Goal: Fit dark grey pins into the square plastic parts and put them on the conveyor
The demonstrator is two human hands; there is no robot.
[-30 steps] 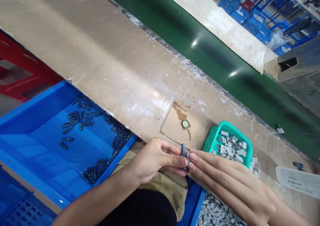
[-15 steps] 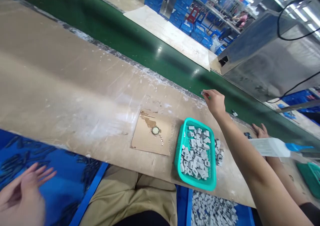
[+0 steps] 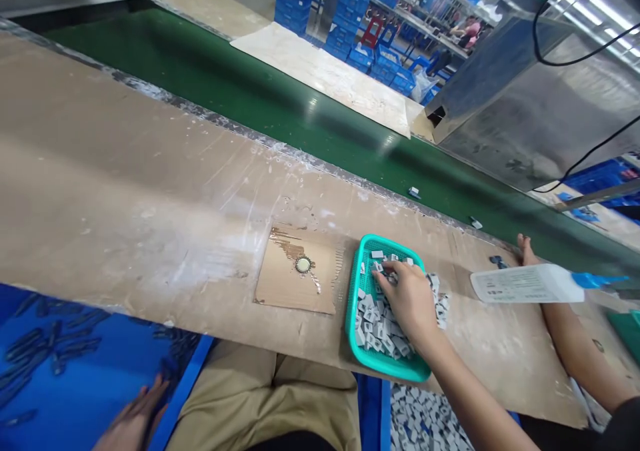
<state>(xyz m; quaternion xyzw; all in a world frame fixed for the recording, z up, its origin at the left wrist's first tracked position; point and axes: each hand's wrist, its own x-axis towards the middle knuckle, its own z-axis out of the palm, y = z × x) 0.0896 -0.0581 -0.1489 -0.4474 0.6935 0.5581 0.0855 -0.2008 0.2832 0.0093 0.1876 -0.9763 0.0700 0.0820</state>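
My right hand (image 3: 407,298) is over the green basket (image 3: 353,304), thumb and forefinger closed on a small grey plastic piece (image 3: 378,266) at its far left part. Many similar grey pieces (image 3: 373,318) fill the basket. My left hand (image 3: 134,416) reaches down into the blue bin (image 3: 95,378) at lower left, fingers stretched toward a pile of dark elongated parts (image 3: 175,341); its fingertips are partly hidden among them. Between the hands lies a cardboard square (image 3: 280,291) with a small round cap-like thing (image 3: 303,264) and brown, glossy smears.
A green conveyor belt (image 3: 240,91) crosses behind the table, carrying two small grey-and-dark pieces (image 3: 414,192). At right, a bottle with a blue nozzle (image 3: 525,284) lies near another person's hand (image 3: 527,250). More grey pieces fill a bin (image 3: 425,418) below the table edge.
My right hand has let go of a small piece, which now lies on the belt, and moved back into the basket. My left hand has moved right and down into the dark parts.
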